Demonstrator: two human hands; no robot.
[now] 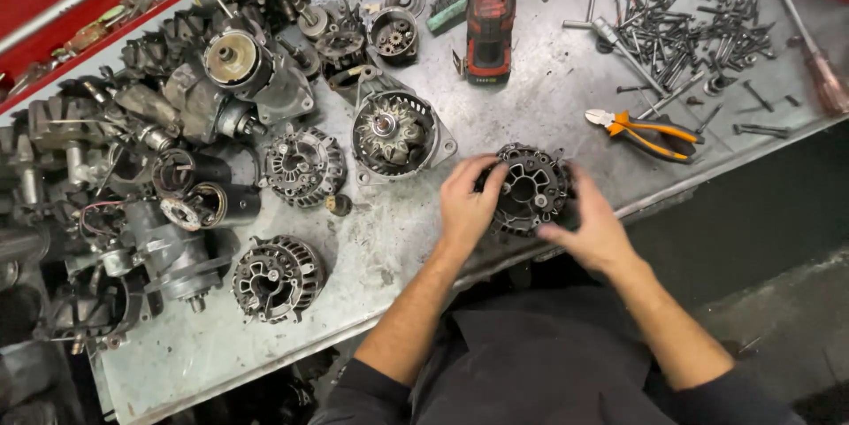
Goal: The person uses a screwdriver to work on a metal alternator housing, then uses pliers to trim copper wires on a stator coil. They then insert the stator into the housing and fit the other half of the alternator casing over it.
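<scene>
Item: dark alternator housing (pixel 531 188), near edge of metal bench (pixel 531 80). I am seeing left hand (pixel 467 204) and right hand (pixel 591 230) both clamping it. Risk: greasy fingers slipping, dropping it off the edge.

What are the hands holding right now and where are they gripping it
Both hands, left and right, hold a dark alternator end housing by opposite sides of its round rim.

Dark long sleeves were pushed up past both elbows, forearms bare down to left hand (pixel 467 204) and right hand (pixel 594 232). Dark top, no gloves.
</scene>
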